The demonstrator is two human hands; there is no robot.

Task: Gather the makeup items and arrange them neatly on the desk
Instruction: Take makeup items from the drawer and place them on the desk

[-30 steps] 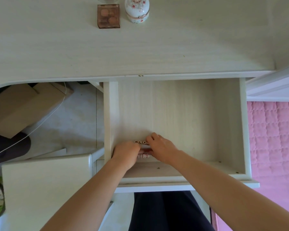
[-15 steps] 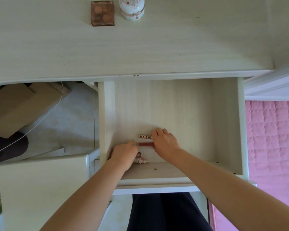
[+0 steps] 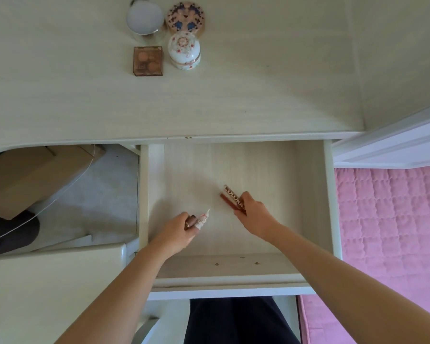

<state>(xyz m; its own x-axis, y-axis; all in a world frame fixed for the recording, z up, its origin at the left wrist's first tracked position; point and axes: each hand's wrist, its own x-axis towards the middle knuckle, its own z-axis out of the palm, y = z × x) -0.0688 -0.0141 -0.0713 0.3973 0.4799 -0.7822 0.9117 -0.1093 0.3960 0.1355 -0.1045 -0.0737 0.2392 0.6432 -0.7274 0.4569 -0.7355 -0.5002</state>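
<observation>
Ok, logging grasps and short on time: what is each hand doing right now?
Left hand: grips a small pale tube and a dark item, above the open drawer.
Right hand: grips two slim sticks, one lettered.

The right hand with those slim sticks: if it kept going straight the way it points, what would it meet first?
Probably nothing in the open pale wooden drawer: the right hand points up-left with two slim brown sticks, toward the desk edge, though depth is unclear.

Left hand (image 3: pixel 178 228) hides lower ends of tubes (image 3: pixel 201 220); lettering blurred.
</observation>
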